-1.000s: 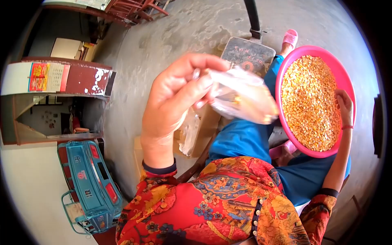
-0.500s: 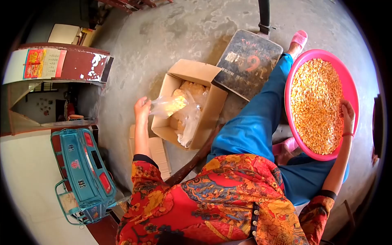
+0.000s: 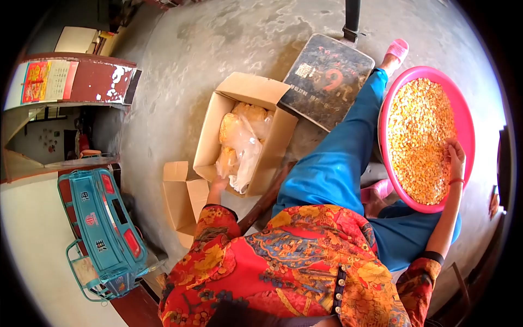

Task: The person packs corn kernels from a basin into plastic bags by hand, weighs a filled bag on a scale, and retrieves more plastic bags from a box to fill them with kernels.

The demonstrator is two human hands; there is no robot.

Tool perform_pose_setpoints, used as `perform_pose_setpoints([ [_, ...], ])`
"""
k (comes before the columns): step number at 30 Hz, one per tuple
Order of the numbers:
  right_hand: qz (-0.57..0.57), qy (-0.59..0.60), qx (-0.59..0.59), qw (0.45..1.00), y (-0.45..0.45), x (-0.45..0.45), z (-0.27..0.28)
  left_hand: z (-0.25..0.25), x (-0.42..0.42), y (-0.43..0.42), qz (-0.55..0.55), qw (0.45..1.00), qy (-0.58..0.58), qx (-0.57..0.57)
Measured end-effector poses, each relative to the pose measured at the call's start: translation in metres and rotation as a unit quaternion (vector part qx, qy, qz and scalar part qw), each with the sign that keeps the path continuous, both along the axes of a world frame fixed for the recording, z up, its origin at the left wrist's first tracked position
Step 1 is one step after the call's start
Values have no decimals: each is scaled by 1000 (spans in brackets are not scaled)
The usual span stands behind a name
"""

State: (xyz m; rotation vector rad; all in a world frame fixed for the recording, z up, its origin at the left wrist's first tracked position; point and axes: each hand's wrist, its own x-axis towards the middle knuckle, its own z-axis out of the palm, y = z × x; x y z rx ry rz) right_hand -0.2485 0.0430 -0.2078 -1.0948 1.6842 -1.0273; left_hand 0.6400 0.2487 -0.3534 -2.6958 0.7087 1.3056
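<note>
My left hand (image 3: 219, 183) is at the near edge of an open cardboard box (image 3: 283, 131), beside a clear plastic bag (image 3: 227, 159) inside it. Its fingertips are blurred against the bag, so whether they grip it does not show. Several plastic bags of yellow corn kernels (image 3: 251, 112) lie in the box, with an empty-looking white bag end (image 3: 242, 175) over them. My right hand (image 3: 456, 154) rests at the right side of the corn kernels (image 3: 419, 136) in a pink basin (image 3: 467, 120). Its fingers are pressed together; what they hold, if anything, is hidden.
A black platform scale (image 3: 329, 76) with a post stands beyond the box. A second cardboard box (image 3: 177, 193) lies left of my arm. Further left is a teal toy-like vehicle rear (image 3: 101, 231). My leg (image 3: 332, 158) stretches between box and basin.
My left hand has lowered the bag of corn into the box and moved down and right to its near edge. The right hand has shifted slightly down and left over the kernels.
</note>
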Motion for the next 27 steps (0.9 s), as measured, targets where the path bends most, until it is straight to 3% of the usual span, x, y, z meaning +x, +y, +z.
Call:
perform_pose_setpoints([
  [6,37,18,37,998,0,30,16,-11,-84,-37,-28,994,-24,-105],
  [8,48,35,24,998,5,37,22,9,-114,-52,-320,940,-61,99],
  [11,32,93,39,994,16,56,51,4,-90,-55,-346,938,-17,26],
  [13,28,92,34,995,22,56,55,35,-88,-63,-341,939,-23,-38],
  [15,2,46,16,999,27,62,62,72,-95,-77,-214,962,-164,-40],
  [16,-10,57,18,998,28,63,61,73,-90,-81,-208,963,-166,-46],
  [18,3,74,10,997,32,66,64,67,-82,-87,-217,917,-183,-281],
  [19,10,91,8,996,35,68,66,56,-84,-90,-216,915,-181,-288],
  [21,21,112,1,993,41,76,72,37,-98,-111,-303,865,-96,-389],
  [23,25,168,4,985,45,80,73,22,-116,-129,-393,844,-50,-362],
  [24,23,175,-8,984,48,83,80,28,-125,-136,-356,877,96,-308],
  [25,23,181,-17,983,51,90,88,28,-128,-134,-373,878,140,-266],
  [27,10,233,-11,972,57,101,105,33,-129,-118,-426,870,145,-203],
])
